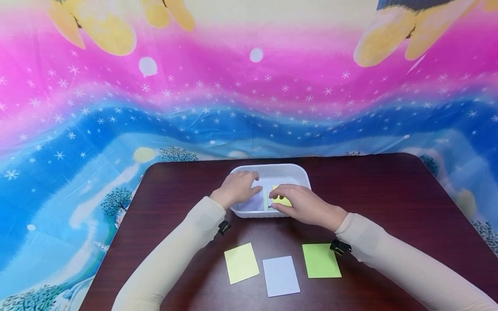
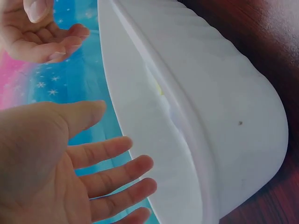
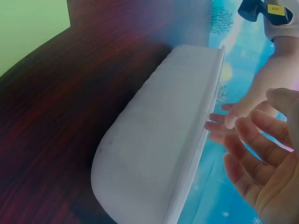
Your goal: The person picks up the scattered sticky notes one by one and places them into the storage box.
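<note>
A white plastic basin (image 1: pixel 288 173) stands near the far side of the table. My left hand (image 1: pixel 238 188) hovers over its left part, fingers spread and palm bare in the left wrist view. Above the right part is my right hand (image 1: pixel 305 204); its fingers bend loosely, and the right wrist view shows nothing between them. Inside the basin lie a pale lavender square of paper (image 1: pixel 255 203), a thin light green strip (image 1: pixel 266 200) and a yellow square of paper (image 1: pixel 282 201), the last partly hidden behind the right hand.
In front of the basin lie three square sticky notes: a pale yellow one (image 1: pixel 241 263), a lavender-white one (image 1: pixel 281 276) and a green one (image 1: pixel 321 261), near the right wrist's black camera (image 1: pixel 340 246). A patterned cloth (image 1: pixel 249 95) hangs behind the dark wooden table (image 1: pixel 389 194).
</note>
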Motion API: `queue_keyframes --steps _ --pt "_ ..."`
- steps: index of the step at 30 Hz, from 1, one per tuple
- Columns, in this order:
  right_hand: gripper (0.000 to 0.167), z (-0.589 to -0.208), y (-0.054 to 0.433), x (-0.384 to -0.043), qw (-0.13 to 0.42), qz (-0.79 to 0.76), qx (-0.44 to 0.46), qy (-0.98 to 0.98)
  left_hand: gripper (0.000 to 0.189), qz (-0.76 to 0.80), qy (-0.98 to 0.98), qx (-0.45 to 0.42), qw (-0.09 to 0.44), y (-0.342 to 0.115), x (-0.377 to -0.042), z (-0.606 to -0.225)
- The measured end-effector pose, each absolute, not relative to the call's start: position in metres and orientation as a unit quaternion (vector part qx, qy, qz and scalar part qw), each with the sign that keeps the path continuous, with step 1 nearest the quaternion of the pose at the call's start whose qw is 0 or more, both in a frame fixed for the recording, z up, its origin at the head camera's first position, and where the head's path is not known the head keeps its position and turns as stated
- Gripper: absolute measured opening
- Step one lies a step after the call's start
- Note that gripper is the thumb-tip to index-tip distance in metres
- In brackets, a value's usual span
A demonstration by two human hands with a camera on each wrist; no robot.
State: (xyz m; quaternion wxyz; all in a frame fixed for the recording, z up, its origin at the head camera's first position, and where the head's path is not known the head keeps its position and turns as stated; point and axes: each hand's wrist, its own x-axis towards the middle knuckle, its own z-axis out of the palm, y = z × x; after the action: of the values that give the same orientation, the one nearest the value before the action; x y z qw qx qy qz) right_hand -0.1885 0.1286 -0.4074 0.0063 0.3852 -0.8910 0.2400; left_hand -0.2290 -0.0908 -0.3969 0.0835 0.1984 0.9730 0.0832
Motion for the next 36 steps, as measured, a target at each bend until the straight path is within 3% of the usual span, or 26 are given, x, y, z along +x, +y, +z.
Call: queue_keyframes --steps 14,36 --pt "0.024 -0.406 0.136 -0.185 0.003 0.239 0.365 -0.900 0.038 0.088 0.967 0.240 0.010 -0.087 -0.208 -0.386" --pt "0.026 -0.402 0.160 -0.164 0.019 0.222 0.367 -0.903 0.039 0.076 0.957 0.277 -0.032 -0.077 -0.171 -0.376"
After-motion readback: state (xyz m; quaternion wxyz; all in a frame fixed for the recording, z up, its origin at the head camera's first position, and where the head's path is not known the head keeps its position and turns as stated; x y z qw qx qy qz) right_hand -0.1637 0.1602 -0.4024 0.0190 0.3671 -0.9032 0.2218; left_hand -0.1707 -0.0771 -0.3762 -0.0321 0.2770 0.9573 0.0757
